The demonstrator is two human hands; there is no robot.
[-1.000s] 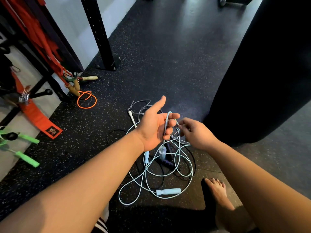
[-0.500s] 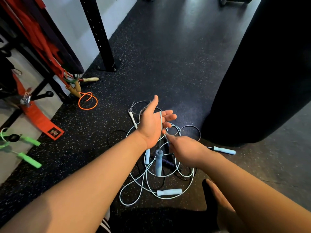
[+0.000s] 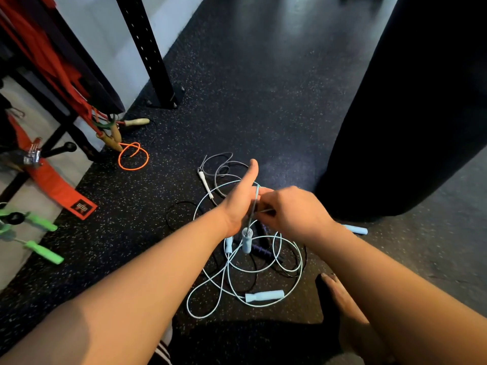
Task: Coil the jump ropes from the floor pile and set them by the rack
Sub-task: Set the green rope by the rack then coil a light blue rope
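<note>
Head view: rack far left. Left hand spread, thumb up, light blue rope draped over it above the floor pile; right hand pinches the cord. I'd wrap even loops under light tension.

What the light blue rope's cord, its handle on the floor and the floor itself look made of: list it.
The light blue cord: thin, smooth, lying in springy loops; probably PVC or coated cable. The light blue handle: matte, softly rounded; plastic or foam, cannot tell which. The floor: black with pale flecks, dull sheen; likely rubber gym matting.
</note>
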